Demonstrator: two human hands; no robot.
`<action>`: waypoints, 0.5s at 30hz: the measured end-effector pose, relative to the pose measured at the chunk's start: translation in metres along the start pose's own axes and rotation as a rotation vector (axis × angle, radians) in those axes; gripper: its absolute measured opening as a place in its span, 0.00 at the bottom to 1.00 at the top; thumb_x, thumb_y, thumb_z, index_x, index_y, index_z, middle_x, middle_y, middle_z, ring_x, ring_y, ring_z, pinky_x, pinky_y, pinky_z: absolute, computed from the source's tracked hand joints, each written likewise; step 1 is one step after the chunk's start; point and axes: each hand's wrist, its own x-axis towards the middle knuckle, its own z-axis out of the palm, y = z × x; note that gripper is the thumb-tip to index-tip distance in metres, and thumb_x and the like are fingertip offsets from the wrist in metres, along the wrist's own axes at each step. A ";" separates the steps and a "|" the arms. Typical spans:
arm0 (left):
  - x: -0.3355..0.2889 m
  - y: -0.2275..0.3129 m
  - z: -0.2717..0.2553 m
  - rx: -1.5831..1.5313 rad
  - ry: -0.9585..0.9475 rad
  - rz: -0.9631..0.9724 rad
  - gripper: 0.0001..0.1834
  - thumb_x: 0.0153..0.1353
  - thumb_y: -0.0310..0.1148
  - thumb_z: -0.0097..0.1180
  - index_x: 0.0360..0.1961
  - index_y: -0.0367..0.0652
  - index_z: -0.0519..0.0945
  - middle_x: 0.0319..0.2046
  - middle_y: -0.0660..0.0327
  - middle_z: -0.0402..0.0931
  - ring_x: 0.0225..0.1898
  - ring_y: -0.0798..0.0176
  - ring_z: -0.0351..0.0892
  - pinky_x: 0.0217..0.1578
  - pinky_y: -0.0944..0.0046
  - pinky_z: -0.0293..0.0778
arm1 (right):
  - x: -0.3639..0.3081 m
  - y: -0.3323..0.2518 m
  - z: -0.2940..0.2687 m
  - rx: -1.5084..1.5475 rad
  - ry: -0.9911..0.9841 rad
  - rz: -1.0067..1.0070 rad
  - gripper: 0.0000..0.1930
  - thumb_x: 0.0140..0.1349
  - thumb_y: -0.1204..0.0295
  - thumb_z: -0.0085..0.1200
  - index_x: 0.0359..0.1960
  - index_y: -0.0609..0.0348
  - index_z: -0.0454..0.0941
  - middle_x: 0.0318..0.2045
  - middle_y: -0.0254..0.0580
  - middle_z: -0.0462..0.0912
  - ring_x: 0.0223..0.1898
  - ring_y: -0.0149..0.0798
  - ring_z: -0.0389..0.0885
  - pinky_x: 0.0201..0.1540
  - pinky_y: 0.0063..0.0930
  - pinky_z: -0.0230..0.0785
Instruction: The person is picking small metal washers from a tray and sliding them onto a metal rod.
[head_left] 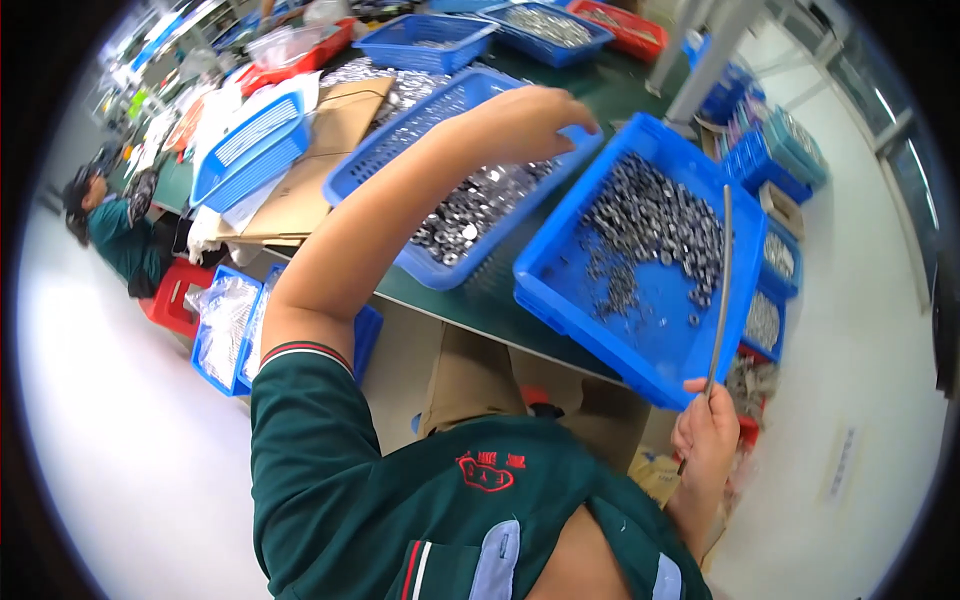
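My left hand (535, 122) is stretched forward over the far right end of a blue perforated basket (352, 172). Its fingers are curled downward, and whatever they may hold is hidden. Inside that basket lie many small shiny metal rings (470, 215). My right hand (706, 432) is closed around the lower end of a thin metal rod (723, 290), which points up and away along the right side of a blue tray (575, 325). Dark ring-shaped metal parts (655, 215) are heaped in the tray's far half, with finer pieces scattered nearer to me.
Both containers rest on a dark green table (435, 305). Cardboard (320, 180) and another blue basket (250, 150) are to the left. More filled bins (545, 30) stand at the back. A metal post (715, 60) rises beyond the tray. One person (120, 225) sits far left.
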 end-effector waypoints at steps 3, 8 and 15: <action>0.027 0.056 0.017 -0.112 -0.117 0.111 0.16 0.52 0.27 0.57 0.44 0.44 0.78 0.41 0.52 0.77 0.43 0.49 0.76 0.45 0.56 0.71 | -0.005 0.010 -0.010 0.039 0.134 -0.008 0.08 0.66 0.73 0.42 0.43 0.63 0.69 0.16 0.24 0.59 0.15 0.17 0.54 0.16 0.12 0.47; 0.053 0.092 0.094 -0.115 -0.416 0.125 0.13 0.53 0.32 0.55 0.41 0.47 0.80 0.33 0.57 0.79 0.38 0.53 0.78 0.39 0.56 0.72 | -0.014 0.028 -0.032 0.131 0.166 0.012 0.09 0.65 0.74 0.40 0.44 0.64 0.69 0.17 0.24 0.58 0.15 0.16 0.54 0.16 0.12 0.48; 0.069 0.087 0.158 0.155 -0.489 -0.050 0.10 0.54 0.38 0.56 0.37 0.53 0.81 0.31 0.59 0.80 0.36 0.52 0.79 0.34 0.54 0.73 | -0.020 0.046 -0.050 0.191 0.135 0.025 0.08 0.66 0.74 0.41 0.44 0.63 0.68 0.17 0.23 0.59 0.15 0.16 0.53 0.16 0.12 0.47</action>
